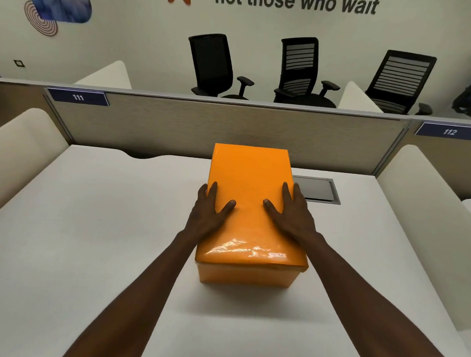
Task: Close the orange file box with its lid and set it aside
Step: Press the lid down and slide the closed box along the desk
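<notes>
Lid (248,195) is on the orange file box (244,275), sitting mid-bench (90,225), a bit toward the far divider (231,134). Lid skirt overlaps the box walls all along the near edge; looks seated there. Far edge can't be checked from this angle.

Left hand (209,213) is flat on the lid's left side, thumb on top, fingers running along or over the left edge. Right hand (291,214) mirrors it on the right side. Both spread and pressing or bracing on the lid. Neither is clenched, and I can't tell if the fingers actually grip the sides.

Status call: closing step looks essentially done, maybe a last press-down in progress. Left to do: set the box aside. It's still centre of the bench, next to the grey cable hatch (317,189), so that part isn't started. Free bench on both sides for it.

Glossy wrap on the lid could be slippery, so lifting by the box walls seems safer than by the lid.
</notes>
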`<state>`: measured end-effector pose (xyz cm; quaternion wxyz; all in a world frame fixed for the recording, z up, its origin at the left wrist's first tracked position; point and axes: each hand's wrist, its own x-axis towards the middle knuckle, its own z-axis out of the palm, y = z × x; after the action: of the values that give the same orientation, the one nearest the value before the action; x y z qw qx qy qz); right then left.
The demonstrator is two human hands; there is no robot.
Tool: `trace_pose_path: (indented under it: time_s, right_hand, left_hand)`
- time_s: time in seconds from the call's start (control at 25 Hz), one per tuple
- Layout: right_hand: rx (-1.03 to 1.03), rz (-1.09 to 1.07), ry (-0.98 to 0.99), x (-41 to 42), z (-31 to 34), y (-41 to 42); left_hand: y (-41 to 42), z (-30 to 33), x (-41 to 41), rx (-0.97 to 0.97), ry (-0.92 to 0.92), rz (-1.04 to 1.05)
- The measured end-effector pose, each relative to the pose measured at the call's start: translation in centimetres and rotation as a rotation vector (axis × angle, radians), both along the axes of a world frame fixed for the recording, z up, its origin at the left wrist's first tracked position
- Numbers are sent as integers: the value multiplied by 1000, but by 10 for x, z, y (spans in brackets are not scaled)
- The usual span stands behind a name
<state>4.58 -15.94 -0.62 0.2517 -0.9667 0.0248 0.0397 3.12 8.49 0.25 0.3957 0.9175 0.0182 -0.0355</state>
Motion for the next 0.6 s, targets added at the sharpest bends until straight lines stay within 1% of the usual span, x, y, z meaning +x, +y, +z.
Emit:
trace_pose_path:
  time_s: [0.2, 0.36, 0.48, 0.6]
  right_hand:
    - [-13, -7, 31, 27, 0, -7]
    - [-24, -52, -102, 52, 1, -13]
    - [-32, -31, -60, 96, -6, -12]
    - [-46, 3, -40, 118, -6, -5]
  left_hand:
    - [-1, -4, 35, 9, 0, 53]
    - [2, -8, 66, 31, -117, 108]
    - [4, -15, 117, 72, -57, 17]
    - [1, -14, 144, 152, -39, -63]
